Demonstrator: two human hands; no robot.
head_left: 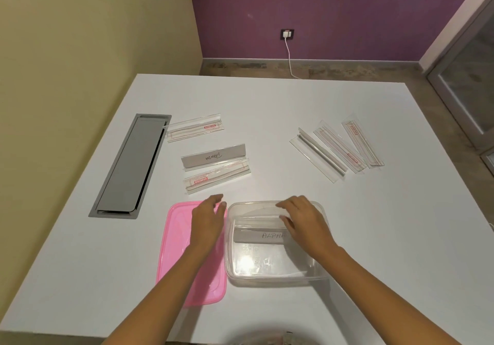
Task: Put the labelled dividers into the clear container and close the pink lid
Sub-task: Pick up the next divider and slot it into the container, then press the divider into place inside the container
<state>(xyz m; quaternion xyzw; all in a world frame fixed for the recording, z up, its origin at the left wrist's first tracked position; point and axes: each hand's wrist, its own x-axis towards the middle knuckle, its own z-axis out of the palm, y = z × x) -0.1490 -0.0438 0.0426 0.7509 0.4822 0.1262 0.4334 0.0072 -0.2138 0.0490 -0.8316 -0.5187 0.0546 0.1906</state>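
While the right hand reached into the clear container, its fingers loosely spread over the "ALPHA" divider, that divider was best pressed flat against the far wall. Its long axis ran left-right. The left hand hovered open-fingered over the pink lid, left of the container; the "PANDA" divider stood beyond it.

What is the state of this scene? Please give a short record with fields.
container: clear container, open, on white table
inside: divider marked ALPHA
lid: pink lid, off, lying left of container
left hand: over lid, empty
right hand: in container, at the ALPHA divider
waiting: PANDA divider further back on the table
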